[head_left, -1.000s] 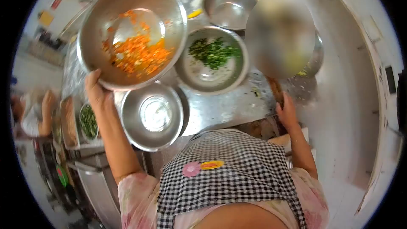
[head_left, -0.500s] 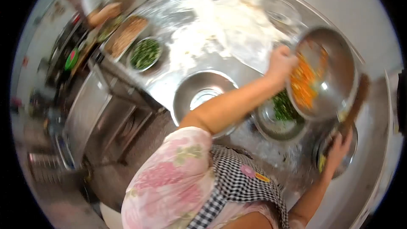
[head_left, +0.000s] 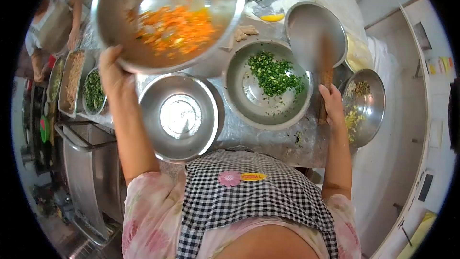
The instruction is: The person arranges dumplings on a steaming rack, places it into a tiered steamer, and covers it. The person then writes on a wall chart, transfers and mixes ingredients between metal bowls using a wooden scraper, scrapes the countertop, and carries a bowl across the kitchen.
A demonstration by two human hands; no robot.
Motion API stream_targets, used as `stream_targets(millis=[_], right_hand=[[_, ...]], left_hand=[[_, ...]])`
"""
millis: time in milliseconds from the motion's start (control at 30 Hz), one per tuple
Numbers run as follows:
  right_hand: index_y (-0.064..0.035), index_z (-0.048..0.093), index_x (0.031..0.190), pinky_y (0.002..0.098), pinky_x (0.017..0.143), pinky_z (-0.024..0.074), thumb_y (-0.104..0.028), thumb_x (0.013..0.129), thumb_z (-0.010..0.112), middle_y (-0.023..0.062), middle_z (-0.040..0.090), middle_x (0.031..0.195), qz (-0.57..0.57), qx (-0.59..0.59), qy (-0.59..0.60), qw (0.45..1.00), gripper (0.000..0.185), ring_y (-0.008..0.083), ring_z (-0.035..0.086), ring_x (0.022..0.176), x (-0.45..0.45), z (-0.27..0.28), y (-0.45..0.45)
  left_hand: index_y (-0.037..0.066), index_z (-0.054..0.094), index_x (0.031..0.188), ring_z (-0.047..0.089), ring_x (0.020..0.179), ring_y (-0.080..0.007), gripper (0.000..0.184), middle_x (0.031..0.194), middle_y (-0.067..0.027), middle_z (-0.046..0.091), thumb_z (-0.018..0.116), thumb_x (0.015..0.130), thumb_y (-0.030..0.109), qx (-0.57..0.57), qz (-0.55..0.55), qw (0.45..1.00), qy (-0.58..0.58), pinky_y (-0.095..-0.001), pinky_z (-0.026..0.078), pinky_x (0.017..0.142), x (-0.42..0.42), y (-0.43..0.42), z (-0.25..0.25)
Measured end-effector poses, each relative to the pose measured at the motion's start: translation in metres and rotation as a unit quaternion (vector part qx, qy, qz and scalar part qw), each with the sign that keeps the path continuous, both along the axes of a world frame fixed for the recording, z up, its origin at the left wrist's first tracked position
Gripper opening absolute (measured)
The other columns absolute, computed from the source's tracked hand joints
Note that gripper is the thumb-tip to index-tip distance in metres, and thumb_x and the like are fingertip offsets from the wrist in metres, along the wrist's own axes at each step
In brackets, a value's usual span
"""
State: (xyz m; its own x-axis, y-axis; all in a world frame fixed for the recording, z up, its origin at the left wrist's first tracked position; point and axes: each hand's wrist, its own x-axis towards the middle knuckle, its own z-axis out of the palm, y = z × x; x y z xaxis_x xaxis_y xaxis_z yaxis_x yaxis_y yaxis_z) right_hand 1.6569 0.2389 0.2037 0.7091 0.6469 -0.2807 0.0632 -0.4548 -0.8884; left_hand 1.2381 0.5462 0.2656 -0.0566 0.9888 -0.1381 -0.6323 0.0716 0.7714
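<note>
My left hand point(head_left: 117, 74) grips the rim of a large steel bowl point(head_left: 230, 33), raised and tilted at the upper left. Chopped orange carrot point(head_left: 175, 29) lies in it. My right hand point(head_left: 331, 103) is closed round a long brown wooden piece point(head_left: 327, 62), blurred at its top; I cannot tell its exact kind. Left of that hand stands a steel bowl point(head_left: 235, 96) with chopped greens point(head_left: 275, 74). An empty steel bowl point(head_left: 151, 129) sits below the raised one. Right of my right hand, another steel bowl point(head_left: 376, 110) holds small yellow and brown bits.
A steel bowl point(head_left: 316, 14) stands farther back, near a yellow piece point(head_left: 272, 17) and ginger root point(head_left: 245, 32). At left are a bowl of greens point(head_left: 94, 91) and a tray of light brown food point(head_left: 72, 81). A person point(head_left: 57, 19) stands beyond. Flour dusts the table.
The carrot bowl has moved to the left in my left hand, away from above the greens. My right hand has come left with the wooden piece. The view has turned.
</note>
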Motion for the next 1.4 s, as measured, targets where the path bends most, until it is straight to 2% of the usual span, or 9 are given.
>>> stream_targets(millis=[100, 233, 500, 600, 733, 833, 967, 1200, 1400], right_hand=[[0.0024, 0.054, 0.098, 0.0300, 0.070, 0.0421, -0.023, 0.082, 0.058, 0.0070, 0.056, 0.085, 0.064, -0.009, -0.034, 0.997, 0.030, 0.0152, 0.051, 0.078, -0.009, -0.013, 0.011], [0.0037, 0.054, 0.097, 0.0325, 0.070, 0.0432, -0.022, 0.080, 0.060, 0.0110, 0.057, 0.085, 0.101, -0.035, -0.224, 0.969, 0.032, 0.0186, 0.054, 0.077, -0.024, -0.029, 0.016], [0.0037, 0.054, 0.093, 0.0342, 0.067, 0.0433, -0.021, 0.079, 0.061, 0.0108, 0.057, 0.081, 0.049, -0.025, -0.127, 0.990, 0.029, 0.0197, 0.055, 0.073, -0.043, -0.034, 0.008], [0.0038, 0.053, 0.093, 0.0334, 0.063, 0.0443, -0.021, 0.080, 0.061, 0.0093, 0.056, 0.079, 0.072, -0.032, -0.131, 0.988, 0.029, 0.0188, 0.055, 0.070, -0.069, -0.042, 0.010], [0.0039, 0.052, 0.096, 0.0302, 0.055, 0.0449, -0.018, 0.081, 0.060, 0.0077, 0.056, 0.076, 0.076, 0.004, 0.001, 0.997, 0.027, 0.0143, 0.054, 0.058, -0.117, -0.026, 0.013], [0.0010, 0.051, 0.096, 0.0266, 0.049, 0.0441, -0.019, 0.083, 0.057, 0.0056, 0.054, 0.074, 0.076, -0.017, -0.007, 0.997, 0.024, 0.0124, 0.052, 0.055, -0.125, -0.026, 0.012], [-0.0007, 0.052, 0.097, 0.0254, 0.051, 0.0464, -0.021, 0.084, 0.055, 0.0058, 0.055, 0.075, 0.045, -0.031, -0.054, 0.997, 0.024, 0.0117, 0.053, 0.059, -0.094, -0.008, 0.005], [-0.0019, 0.051, 0.098, 0.0272, 0.061, 0.0510, -0.025, 0.087, 0.053, 0.0072, 0.058, 0.086, -0.062, 0.116, 0.069, 0.989, 0.025, 0.0144, 0.058, 0.075, -0.023, 0.006, 0.028], [-0.0008, 0.051, 0.096, 0.0320, 0.063, 0.0496, -0.018, 0.083, 0.059, 0.0091, 0.055, 0.085, -0.146, 0.218, 0.176, 0.949, 0.023, 0.0199, 0.056, 0.067, 0.018, -0.016, 0.061]], left_hand=[[-0.005, 0.046, 0.114, 0.051, 0.103, -0.0309, 0.046, 0.110, -0.0171, 0.052, 0.055, 0.070, 0.004, 0.001, 0.057, 0.998, 0.010, -0.0414, 0.040, 0.094, -0.038, -0.015, 0.012], [-0.003, 0.044, 0.117, 0.045, 0.111, -0.0330, 0.045, 0.120, -0.0185, 0.046, 0.051, 0.073, 0.001, -0.030, 0.138, 0.990, 0.026, -0.0508, 0.037, 0.095, -0.061, -0.038, 0.029], [-0.006, 0.046, 0.112, 0.049, 0.104, -0.0293, 0.040, 0.113, -0.0163, 0.050, 0.051, 0.073, 0.000, -0.031, 0.173, 0.984, 0.038, -0.0440, 0.041, 0.092, -0.091, -0.048, 0.003], [-0.008, 0.046, 0.109, 0.051, 0.101, -0.0291, 0.038, 0.109, -0.0169, 0.052, 0.051, 0.073, 0.001, -0.031, 0.158, 0.987, 0.026, -0.0421, 0.043, 0.091, -0.086, -0.046, -0.005], [-0.007, 0.050, 0.101, 0.054, 0.094, -0.0281, 0.031, 0.100, -0.0155, 0.055, 0.052, 0.072, 0.001, -0.045, 0.140, 0.989, 0.018, -0.0400, 0.045, 0.088, -0.078, -0.044, -0.008], [-0.003, 0.052, 0.093, 0.055, 0.087, -0.0248, 0.023, 0.091, -0.0113, 0.056, 0.052, 0.070, 0.002, -0.047, 0.129, 0.990, 0.030, -0.0382, 0.045, 0.083, -0.066, -0.047, -0.003], [-0.002, 0.053, 0.092, 0.053, 0.088, -0.0228, 0.022, 0.092, -0.0102, 0.055, 0.052, 0.070, 0.002, -0.035, 0.116, 0.992, 0.018, -0.0357, 0.044, 0.084, -0.057, -0.049, 0.003], [0.000, 0.051, 0.088, 0.053, 0.084, -0.0224, 0.018, 0.089, -0.0087, 0.052, 0.051, 0.070, 0.001, -0.032, 0.101, 0.994, 0.037, -0.0377, 0.045, 0.081, -0.053, -0.046, 0.001], [0.001, 0.051, 0.087, 0.053, 0.082, -0.0216, 0.017, 0.087, -0.0080, 0.051, 0.049, 0.070, 0.001, -0.030, 0.084, 0.996, 0.022, -0.0354, 0.046, 0.078, -0.052, -0.047, 0.000]])
